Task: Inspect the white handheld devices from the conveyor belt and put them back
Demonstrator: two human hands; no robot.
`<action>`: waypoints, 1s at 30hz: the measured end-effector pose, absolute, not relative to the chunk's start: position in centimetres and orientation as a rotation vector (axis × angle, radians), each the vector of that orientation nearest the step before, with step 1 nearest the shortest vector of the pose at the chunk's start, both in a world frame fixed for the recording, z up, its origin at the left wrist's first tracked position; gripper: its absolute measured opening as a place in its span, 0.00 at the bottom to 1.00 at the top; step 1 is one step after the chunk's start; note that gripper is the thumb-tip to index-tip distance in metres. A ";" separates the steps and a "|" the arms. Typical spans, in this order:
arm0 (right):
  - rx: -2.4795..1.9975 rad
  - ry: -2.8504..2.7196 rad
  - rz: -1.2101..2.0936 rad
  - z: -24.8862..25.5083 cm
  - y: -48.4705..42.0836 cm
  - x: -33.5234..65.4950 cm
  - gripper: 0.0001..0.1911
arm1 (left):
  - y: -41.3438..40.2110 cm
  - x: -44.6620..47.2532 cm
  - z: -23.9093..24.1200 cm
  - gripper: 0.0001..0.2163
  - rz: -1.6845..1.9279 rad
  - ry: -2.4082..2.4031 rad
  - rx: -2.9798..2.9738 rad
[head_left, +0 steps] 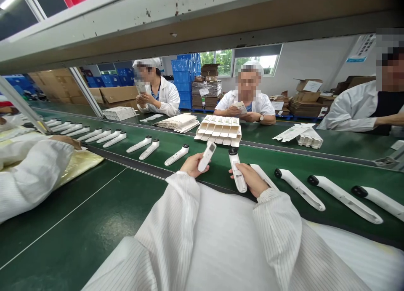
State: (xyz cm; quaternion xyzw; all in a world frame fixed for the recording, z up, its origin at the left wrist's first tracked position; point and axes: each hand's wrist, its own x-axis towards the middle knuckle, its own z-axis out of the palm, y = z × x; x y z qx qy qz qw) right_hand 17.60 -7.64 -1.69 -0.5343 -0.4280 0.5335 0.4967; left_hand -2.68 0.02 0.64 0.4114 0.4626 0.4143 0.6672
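My left hand is closed around a white infrared thermometer, its small grey screen turned up toward me. A second infrared thermometer with a black head is gripped in my right hand; its battery compartment lies open on the near side. Just beyond my right fingers, another white thermometer rests on the green conveyor belt, partly hidden by that hand. More thermometers lie spaced along the belt, including one to the left and one to the right.
Folded white cartons stand beyond the belt. Co-workers in white coats sit opposite, two holding small items. A neighbour's sleeve reaches in at left beside yellowish wrap. A metal shelf crosses overhead. White foam sheet lies at right.
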 end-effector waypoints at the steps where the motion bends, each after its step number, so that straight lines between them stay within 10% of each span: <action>1: -1.379 -1.084 1.227 -2.0 -7.4 17.8 0.12 | -0.6 -1.9 0.8 0.13 0.915 0.882 0.789; 11: -1.637 -1.523 0.284 -2.6 -7.1 18.5 0.17 | -3.3 2.2 1.1 0.13 0.802 0.715 0.618; 21: -1.004 -1.006 1.254 -0.8 -7.9 16.4 0.20 | -3.9 3.4 0.8 0.09 0.918 0.789 0.821; 30: -1.025 -0.963 1.352 -1.0 -8.2 17.0 0.15 | 0.9 -4.2 -0.6 0.22 0.688 2.027 1.930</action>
